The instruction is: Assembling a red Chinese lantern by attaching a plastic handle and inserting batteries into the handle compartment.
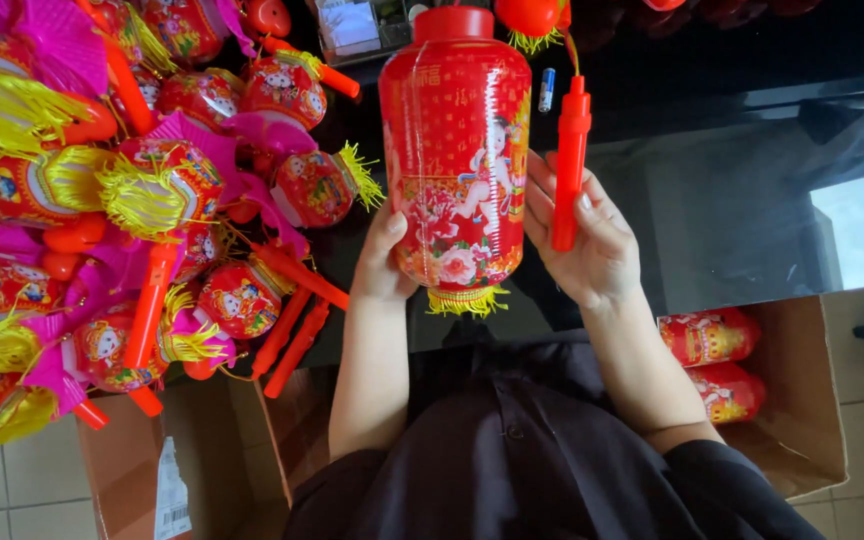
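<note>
Your dark sleeve [552, 470] fills the near edge. Above it, you hold a red printed lantern [455, 150] upright over the dark table [732, 200]: left hand [384, 262] cupping its left side, right hand [587, 240] bracing the right, fingers [564, 205] clenched around its red handle stick [569, 165]. You seem to be checking it; keep it steady. Finished lanterns [142, 190] heap left; a cardboard box [802, 400] sits right.
</note>
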